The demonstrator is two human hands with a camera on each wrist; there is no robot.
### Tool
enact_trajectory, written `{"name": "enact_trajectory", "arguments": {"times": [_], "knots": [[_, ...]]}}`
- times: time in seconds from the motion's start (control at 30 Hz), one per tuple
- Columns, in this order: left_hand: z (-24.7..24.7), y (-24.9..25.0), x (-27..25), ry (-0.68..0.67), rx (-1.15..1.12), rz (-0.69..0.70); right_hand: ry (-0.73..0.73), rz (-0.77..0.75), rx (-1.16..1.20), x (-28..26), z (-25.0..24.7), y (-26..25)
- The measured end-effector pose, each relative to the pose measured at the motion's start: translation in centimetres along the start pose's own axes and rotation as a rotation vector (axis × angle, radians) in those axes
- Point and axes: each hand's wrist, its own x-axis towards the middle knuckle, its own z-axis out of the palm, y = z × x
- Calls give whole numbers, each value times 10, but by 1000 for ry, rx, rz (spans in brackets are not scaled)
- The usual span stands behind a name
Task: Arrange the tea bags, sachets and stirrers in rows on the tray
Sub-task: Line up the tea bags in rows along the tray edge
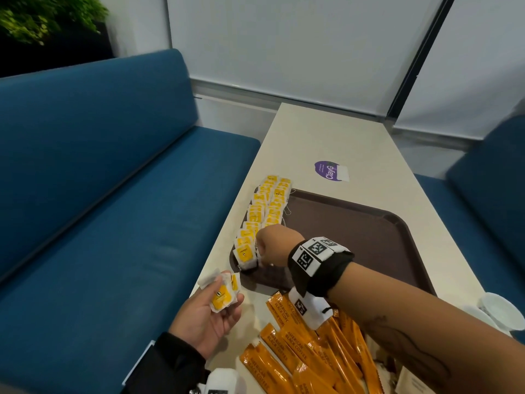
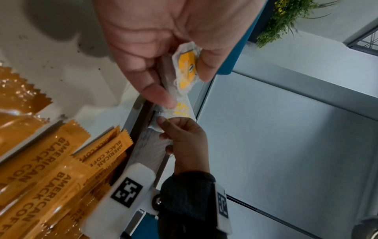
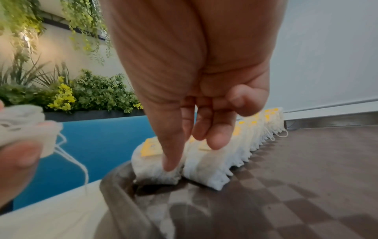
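Two rows of tea bags run down the left edge of the brown tray, overlapping like shingles, yellow tags up, and the near end is just now being filled. The right hand is down at the tray's near-left corner, thumb pressed on the front tea bag of the outer row, other fingers curled above the neighbouring row; whether it pinches that bag or only presses it flat, I can't tell. The left hand waits just off the tray over the pale table, palm up, fingers cupped round a small clutch of spare tea bags, strings dangling. So the tea bag part looks nearly done, with only that handful to go. The rest hasn't started: the orange American Black Coffee sachets lie in a loose heap on the table at the tray's near side, and most of the tray's chequered floor is bare. Stirrers I can't make out. The bags are white, soft, crinkle-edged paper with square yellow tags and thin strings, a couple trailing onto the tray at the far end.
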Motion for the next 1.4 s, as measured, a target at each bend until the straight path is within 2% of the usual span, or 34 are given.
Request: {"name": "enact_trajectory", "arguments": {"times": [0.23, 0.43, 0.57, 0.77, 0.9, 1.03, 1.1, 1.3, 1.4], "knots": [[-1, -3, 1, -32, -20, -18, -72, -157, 114, -3, 11, -22], [-6, 1, -1, -29, -32, -10, -45, -32, 236, 5, 12, -28], [-5, 3, -2, -42, -43, -3, -28, 56, 448, 2, 10, -26], [0, 5, -4, -83, -53, -4, 74, 88, 865, -24, -19, -11], [6, 6, -5, -140, -51, -27, 123, 44, 873, -57, -28, -9], [15, 5, -9, -223, -54, -38, 58, 98, 986, -80, -7, -17], [16, 3, -11, -249, -83, -52, 23, 103, 930, -85, 5, -18], [15, -2, -16, -293, -116, -55, 175, 131, 1067, -92, 27, -23], [13, -4, -15, -289, -108, -51, 207, 148, 1145, -93, 29, -23]]}}
